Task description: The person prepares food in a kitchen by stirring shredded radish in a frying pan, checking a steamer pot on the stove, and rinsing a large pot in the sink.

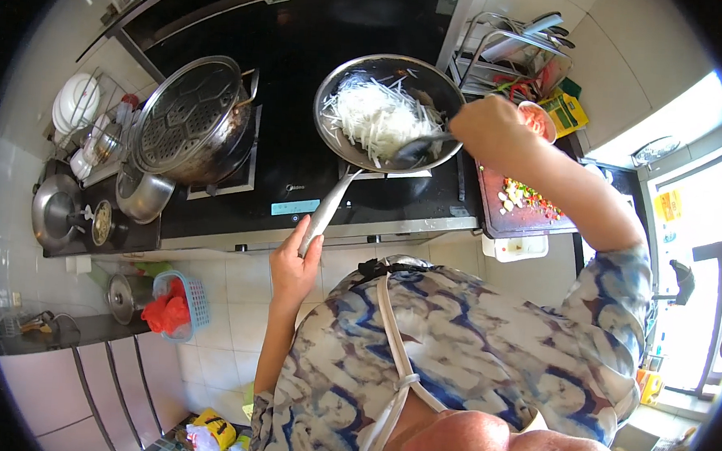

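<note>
A wok [340, 150] sits on the right burner of a black hob, its handle [331, 205] pointing toward me. My left hand [296, 265] is closed around the end of that handle. White shredded vegetable strips [382, 113] are heaped inside the wok. My right hand [485, 125] reaches over the wok's right rim and grips a dark spatula [415, 150]. The spatula's blade rests among the strips near the wok's front side. Most of the spatula's handle is hidden by my right hand.
A large steamer pot [186, 118] occupies the left burner. To the right, a cutting board [495, 214] bears chopped peppers and garlic, under my right forearm. Behind it stand a knife rack [499, 49] and a bowl [550, 122]. A steel basin [55, 209] lies far left.
</note>
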Available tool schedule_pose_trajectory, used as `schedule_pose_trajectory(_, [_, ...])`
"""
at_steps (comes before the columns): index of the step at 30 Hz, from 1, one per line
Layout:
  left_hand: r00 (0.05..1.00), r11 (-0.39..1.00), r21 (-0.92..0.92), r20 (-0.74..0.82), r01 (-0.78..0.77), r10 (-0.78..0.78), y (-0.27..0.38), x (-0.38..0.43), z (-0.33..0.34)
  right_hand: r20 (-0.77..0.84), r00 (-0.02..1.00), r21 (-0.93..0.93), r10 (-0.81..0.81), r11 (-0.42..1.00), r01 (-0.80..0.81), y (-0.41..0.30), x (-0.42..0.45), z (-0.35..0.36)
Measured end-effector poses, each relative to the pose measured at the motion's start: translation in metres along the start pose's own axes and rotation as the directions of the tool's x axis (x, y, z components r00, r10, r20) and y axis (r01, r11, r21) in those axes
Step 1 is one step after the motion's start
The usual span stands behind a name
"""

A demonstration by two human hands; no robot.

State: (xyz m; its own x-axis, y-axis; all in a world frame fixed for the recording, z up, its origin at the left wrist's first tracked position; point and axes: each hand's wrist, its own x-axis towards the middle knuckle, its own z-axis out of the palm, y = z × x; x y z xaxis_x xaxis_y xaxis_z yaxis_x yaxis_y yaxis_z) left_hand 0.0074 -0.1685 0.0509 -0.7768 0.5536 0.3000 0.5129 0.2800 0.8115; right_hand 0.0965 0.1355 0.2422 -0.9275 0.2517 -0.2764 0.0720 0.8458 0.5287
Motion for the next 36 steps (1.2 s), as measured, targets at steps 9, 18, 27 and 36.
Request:
schedule_pose_trajectory(9, [1.000, 0.999, 0.036, -0.025, -0.005, 0.006, -0.011, -0.004, -0.005, -0.111, 0.970, 0.102, 0.218, 0.973, -0.207, 0.076, 0.031, 0.043])
schedule_pose_trajectory(18, [1.000, 0.999, 0.032, -0.003, -0.019, 0.019, -0.012, 0.005, 0.006, 0.163, 0.975, 0.886, 0.149, 0.413, -0.212, 0.057, 0.098, 0.183])
schedule_pose_trajectory(27, [0.999, 0.999, 0.035, 0.018, 0.037, -0.038, -0.008, 0.002, 0.005, -0.226, 0.947, 0.443, 0.229, 0.890, -0.110, -0.028, 0.014, 0.099])
schedule_pose_trajectory(36, [0.999, 1.000, 0.023, 0.035, 0.020, -0.021, -0.007, 0.007, 0.014, -0.113, 0.925, 0.319, 0.363, 0.895, -0.313, 0.026, 0.065, 0.095])
